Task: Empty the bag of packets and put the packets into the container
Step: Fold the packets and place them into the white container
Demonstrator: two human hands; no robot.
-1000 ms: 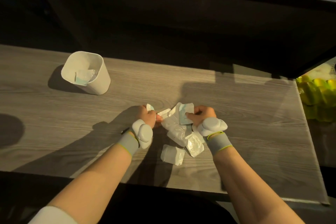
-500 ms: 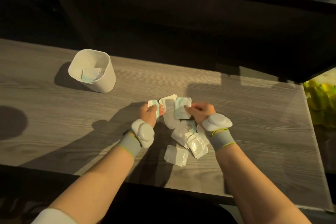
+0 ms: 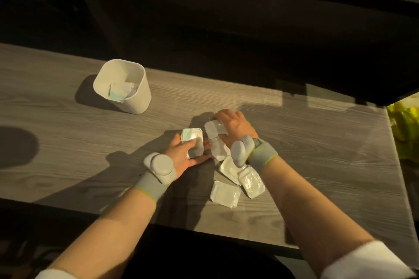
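The white container [image 3: 138, 100] stands upright on the desk [image 3: 56, 154] at the upper left of the frame, well apart from both my hands. A few packets [image 3: 121, 92] lie inside it, one showing a pale green edge.

Near the middle of the frame my left hand [image 3: 179, 157] is turned partly palm up and holds a small stack [image 3: 192, 142] of packets. My thumb lies across the face of the stack and my fingers reach beneath it. A grey wrist device [image 3: 159, 166] sits at that wrist, above a grey band [image 3: 145, 185].

Just right of the stack, my right hand [image 3: 237, 125] lies palm down with the fingers stretched forward, resting on a pale wrapper [image 3: 213, 130] that is flat on the desk. The fingertips are blurred. I cannot tell whether this wrapper is the bag or another packet. A second device [image 3: 241, 150] sits at my right wrist.

Under that wrist and toward the lower centre, three loose packets lie on the desk, overlapping at their edges: a white one [image 3: 229, 167], a shiny one [image 3: 251, 182] just right of it, and a flat one [image 3: 224, 193] nearest me.

At the far right edge of the frame, past the end of the desk, are blurred yellow-green things [image 3: 405, 129] that I cannot make out.
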